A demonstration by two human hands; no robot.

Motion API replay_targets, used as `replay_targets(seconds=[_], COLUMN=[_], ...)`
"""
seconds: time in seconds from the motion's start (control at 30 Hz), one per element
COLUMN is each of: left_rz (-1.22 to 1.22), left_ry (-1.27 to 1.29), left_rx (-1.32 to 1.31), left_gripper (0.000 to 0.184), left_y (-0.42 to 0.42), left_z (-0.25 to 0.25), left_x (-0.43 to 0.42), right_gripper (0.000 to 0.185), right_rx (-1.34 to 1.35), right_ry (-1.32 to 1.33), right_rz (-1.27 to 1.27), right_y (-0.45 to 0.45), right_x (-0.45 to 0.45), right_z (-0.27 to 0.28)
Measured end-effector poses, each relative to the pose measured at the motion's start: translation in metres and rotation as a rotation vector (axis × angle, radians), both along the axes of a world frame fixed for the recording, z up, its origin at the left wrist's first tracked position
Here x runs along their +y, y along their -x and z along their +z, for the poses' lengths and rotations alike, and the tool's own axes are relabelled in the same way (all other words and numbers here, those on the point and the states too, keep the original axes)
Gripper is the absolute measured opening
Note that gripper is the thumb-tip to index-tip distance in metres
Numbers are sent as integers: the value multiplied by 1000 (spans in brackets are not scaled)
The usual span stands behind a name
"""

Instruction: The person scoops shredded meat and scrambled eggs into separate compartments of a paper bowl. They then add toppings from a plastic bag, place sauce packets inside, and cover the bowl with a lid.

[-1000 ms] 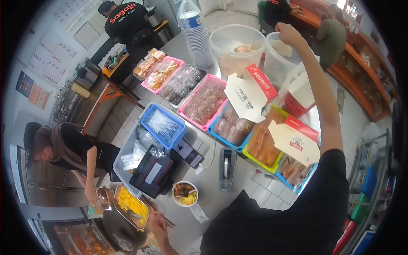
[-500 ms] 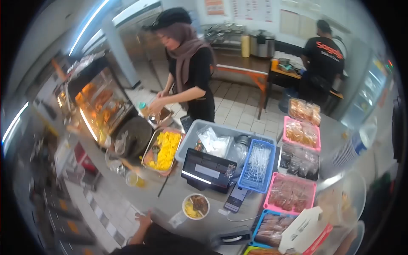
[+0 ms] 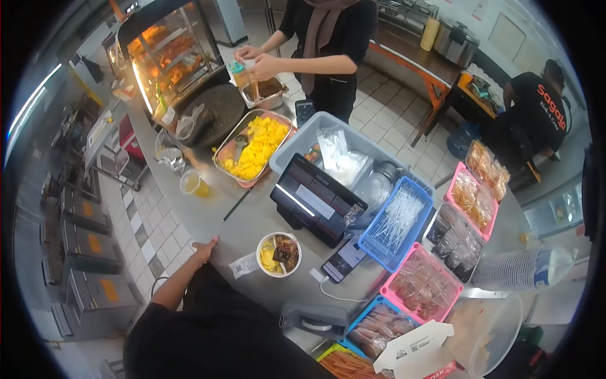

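My left hand (image 3: 204,251) rests at the near left edge of the metal counter (image 3: 208,215), its fingers stretched out and holding nothing. To its right on the counter lies a paper slip (image 3: 245,266). Beside that stands a white bowl (image 3: 279,254) with yellow scrambled egg and dark brown pieces in it. A phone (image 3: 344,258) on a white cable lies right of the bowl, below a tablet (image 3: 315,201) on a stand. My right hand is out of view.
Across the counter a co-worker's hands (image 3: 255,65) hold a small container over a metal tray (image 3: 271,95). A tray of yellow egg (image 3: 255,148), a cup (image 3: 194,184), a grey bin (image 3: 300,136), a straw basket (image 3: 394,221) and a tape dispenser (image 3: 314,320) stand around.
My view has tilted down and turned, so the counter's things show larger. My left hand has come to the counter edge. The co-worker now holds a container higher above the tray.
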State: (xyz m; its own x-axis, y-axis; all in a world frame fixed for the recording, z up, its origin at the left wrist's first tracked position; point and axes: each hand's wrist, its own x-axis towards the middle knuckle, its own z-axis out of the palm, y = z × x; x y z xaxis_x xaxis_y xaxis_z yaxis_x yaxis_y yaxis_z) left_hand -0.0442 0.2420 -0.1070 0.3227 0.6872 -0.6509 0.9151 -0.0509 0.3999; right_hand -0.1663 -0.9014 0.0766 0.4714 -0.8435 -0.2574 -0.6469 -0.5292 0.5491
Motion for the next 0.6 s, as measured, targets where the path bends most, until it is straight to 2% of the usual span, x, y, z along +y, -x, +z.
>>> replay_targets(seconds=[0.17,0.27,0.3,0.37,0.4,0.47,0.5,0.53,0.57,0.6], left_rz=[11,-17,-20,-91,-112,-625,-665,-1128,-1588,-1462], left_ry=[46,102,105,96,94,238,247,140,23,36], left_rx=[-25,-51,-51,218,237,354,376,383,362,493], left_gripper=[147,147,147,121,121,77,77,60,50,45], left_y=[3,11,6,-11,-16,-23,-25,-29,-35,-58], left_z=[-1,-44,-33,16,28,40,35,29,24,94], left_x=[-1,24,19,-1,6,22,30,38,45,6], right_gripper=[35,37,38,39,40,42,42,43,78,69], right_rx=[118,201,235,327,400,610,646,611,326,76], right_ry=[3,6,9,4,6,5,15,9,-41,-81], right_rz=[14,30,45,93,144,375,467,522,210,132], right_y=[15,34,40,61,72,90,91,85,72,41], right_x=[10,17,19,24,26,31,39,49,91,155], right_z=[19,35,41,57,68,95,108,120,147,171])
